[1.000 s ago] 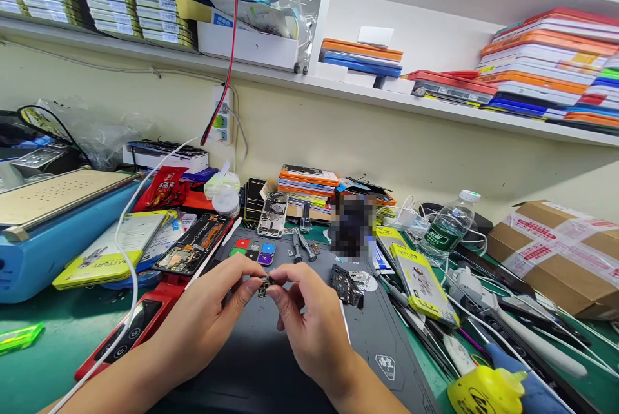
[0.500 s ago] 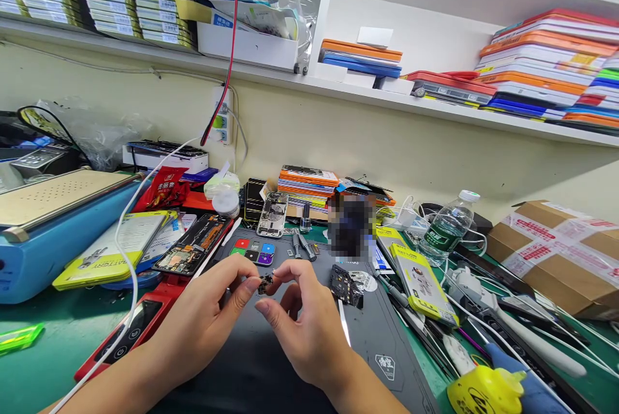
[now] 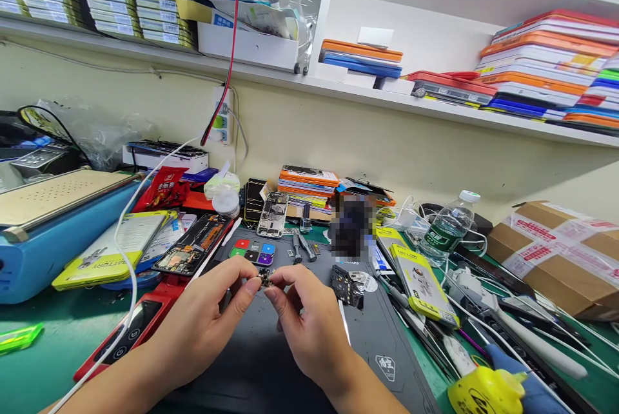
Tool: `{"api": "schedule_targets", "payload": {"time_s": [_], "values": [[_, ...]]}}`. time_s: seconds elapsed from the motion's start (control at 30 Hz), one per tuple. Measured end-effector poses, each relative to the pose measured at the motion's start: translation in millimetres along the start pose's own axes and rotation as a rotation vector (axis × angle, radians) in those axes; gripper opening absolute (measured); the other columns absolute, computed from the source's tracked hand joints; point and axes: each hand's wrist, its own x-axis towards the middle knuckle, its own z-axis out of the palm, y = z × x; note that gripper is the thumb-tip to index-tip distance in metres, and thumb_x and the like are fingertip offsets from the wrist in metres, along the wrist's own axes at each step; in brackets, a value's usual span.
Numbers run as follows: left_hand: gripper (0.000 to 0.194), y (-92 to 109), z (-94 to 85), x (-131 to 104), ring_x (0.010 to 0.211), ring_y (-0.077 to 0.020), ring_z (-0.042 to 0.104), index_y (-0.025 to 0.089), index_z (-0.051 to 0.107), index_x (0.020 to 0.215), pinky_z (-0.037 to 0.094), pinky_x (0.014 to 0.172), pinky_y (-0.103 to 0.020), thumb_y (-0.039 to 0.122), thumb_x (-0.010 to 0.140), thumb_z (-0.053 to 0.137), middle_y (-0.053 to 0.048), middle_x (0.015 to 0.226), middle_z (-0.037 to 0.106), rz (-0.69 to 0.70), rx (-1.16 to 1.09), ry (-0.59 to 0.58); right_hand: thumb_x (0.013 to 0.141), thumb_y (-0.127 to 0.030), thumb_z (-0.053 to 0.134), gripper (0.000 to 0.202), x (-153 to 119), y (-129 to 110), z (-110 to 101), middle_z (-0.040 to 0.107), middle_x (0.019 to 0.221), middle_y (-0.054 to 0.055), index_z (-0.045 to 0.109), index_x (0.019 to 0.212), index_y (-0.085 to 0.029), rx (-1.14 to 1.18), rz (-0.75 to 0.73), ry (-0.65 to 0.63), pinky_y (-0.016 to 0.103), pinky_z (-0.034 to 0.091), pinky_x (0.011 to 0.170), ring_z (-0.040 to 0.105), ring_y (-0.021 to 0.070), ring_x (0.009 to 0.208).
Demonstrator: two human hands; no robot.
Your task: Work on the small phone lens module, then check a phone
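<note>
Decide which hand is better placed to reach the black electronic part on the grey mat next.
Probably the right hand: it is nearer the black electronic part, with the left hand farther across the grey mat. Both hold a small electronic component.

The mat (image 3: 372, 324) is smooth and matt, the bench (image 3: 24, 375) beneath it smooth. Held part (image 3: 264, 277) with metallic glints; clear, glossy plastic bottle (image 3: 445, 230); matt cardboard box (image 3: 561, 278) under shiny tape (image 3: 536, 230); crinkled, glossy packet (image 3: 167, 188).
</note>
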Motion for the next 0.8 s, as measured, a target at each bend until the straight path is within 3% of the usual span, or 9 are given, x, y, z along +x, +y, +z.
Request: {"api": "schedule_targets", "payload": {"time_s": [0.37, 0.8], "values": [[0.073, 0.6, -0.3, 2.5, 0.088, 0.0075, 0.048, 0.003, 0.066, 0.104, 0.036, 0.073, -0.002, 0.065, 0.116, 0.030, -0.005, 0.098, 0.056, -0.013, 0.005, -0.017, 0.110, -0.051, 0.043, 0.050, -1.5, -0.5, -0.6, 0.060, 0.099, 0.001, 0.070, 0.117, -0.010, -0.017, -0.045, 0.028, -0.011, 0.032, 0.063, 0.046, -0.0174, 0.071], [0.070, -3.8, 1.5, -2.3, 0.093, 0.0090, 0.051, 0.008, 0.065, 0.120, 0.035, 0.068, 0.000, 0.069, 0.115, 0.030, -0.002, 0.108, 0.057, -0.069, 0.032, 0.002, 0.110, -0.046, 0.045, 0.045, -2.3, -0.3, -1.1, 0.060, 0.096, 0.000, 0.071, 0.116, -0.010, -0.027, -0.081, 0.056, -0.013, 0.031, 0.063, 0.044, -0.0187, 0.070]]}}
